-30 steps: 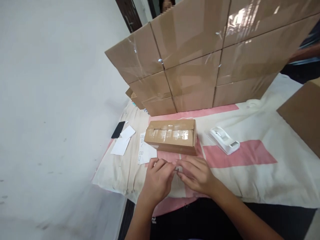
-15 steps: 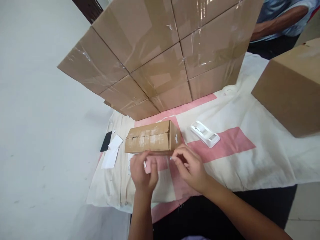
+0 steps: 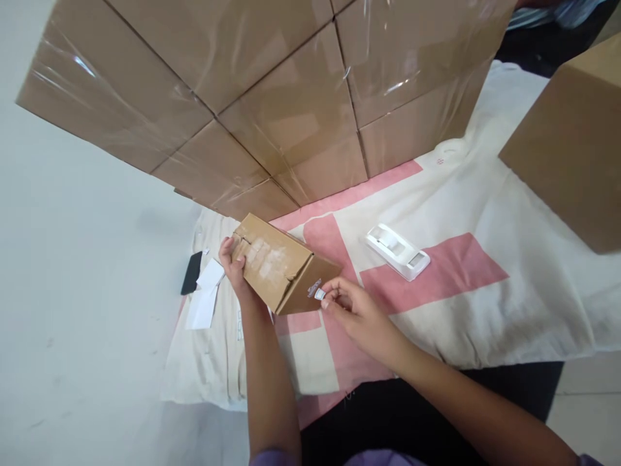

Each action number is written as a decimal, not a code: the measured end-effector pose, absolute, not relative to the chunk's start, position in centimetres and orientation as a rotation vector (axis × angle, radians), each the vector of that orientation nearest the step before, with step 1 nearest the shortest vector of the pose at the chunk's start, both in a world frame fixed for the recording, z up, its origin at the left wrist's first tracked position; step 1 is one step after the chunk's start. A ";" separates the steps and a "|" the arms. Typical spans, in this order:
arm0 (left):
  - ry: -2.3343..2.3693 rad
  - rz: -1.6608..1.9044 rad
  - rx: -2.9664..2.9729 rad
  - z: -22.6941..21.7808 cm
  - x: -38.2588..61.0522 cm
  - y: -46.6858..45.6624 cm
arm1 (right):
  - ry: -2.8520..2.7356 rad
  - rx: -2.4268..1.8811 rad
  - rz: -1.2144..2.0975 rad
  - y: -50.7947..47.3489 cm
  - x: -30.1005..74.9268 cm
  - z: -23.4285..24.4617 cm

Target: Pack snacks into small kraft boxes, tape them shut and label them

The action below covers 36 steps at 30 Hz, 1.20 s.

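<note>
A small taped cardboard box point(image 3: 279, 262) lies turned at an angle on the pink and cream cloth point(image 3: 460, 304). My left hand point(image 3: 233, 268) grips the box's far left end, fingers curled round its edge. My right hand point(image 3: 352, 310) is pinched on a small white sticker point(image 3: 319, 294) held against the box's near end face, beside a printed mark there.
A wall of large taped cartons point(image 3: 272, 97) stands right behind the box. A white tape dispenser point(image 3: 398, 251) lies to the right. Another big carton point(image 3: 572, 142) sits at the far right. White paper slips point(image 3: 204, 298) and a black phone point(image 3: 191, 273) lie at the left.
My left hand moved from in front of the box to its left end and turned the box at an angle. My right hand brought the small sticker up to the box's near end.
</note>
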<state>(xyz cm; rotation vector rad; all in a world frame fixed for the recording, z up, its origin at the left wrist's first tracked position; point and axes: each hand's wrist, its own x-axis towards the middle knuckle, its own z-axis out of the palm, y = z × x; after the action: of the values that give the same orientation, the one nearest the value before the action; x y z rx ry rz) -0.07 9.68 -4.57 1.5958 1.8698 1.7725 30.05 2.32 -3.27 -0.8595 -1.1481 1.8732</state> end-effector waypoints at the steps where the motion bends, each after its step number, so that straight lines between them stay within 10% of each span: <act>1: 1.859 1.792 1.574 -4.7 -0.4 9.7 | -1.151 -0.863 1.896 2.1 29.8 -3.3; 36: 1.972 1.948 1.491 -3.0 5.8 5.8 | -1.653 -1.374 1.269 2.1 29.9 -3.4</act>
<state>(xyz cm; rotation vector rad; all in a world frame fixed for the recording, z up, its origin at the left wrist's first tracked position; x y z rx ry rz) 5.78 5.77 -2.98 1.4909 1.9718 1.9477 29.85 2.07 -3.41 -1.3737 -1.6534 1.2687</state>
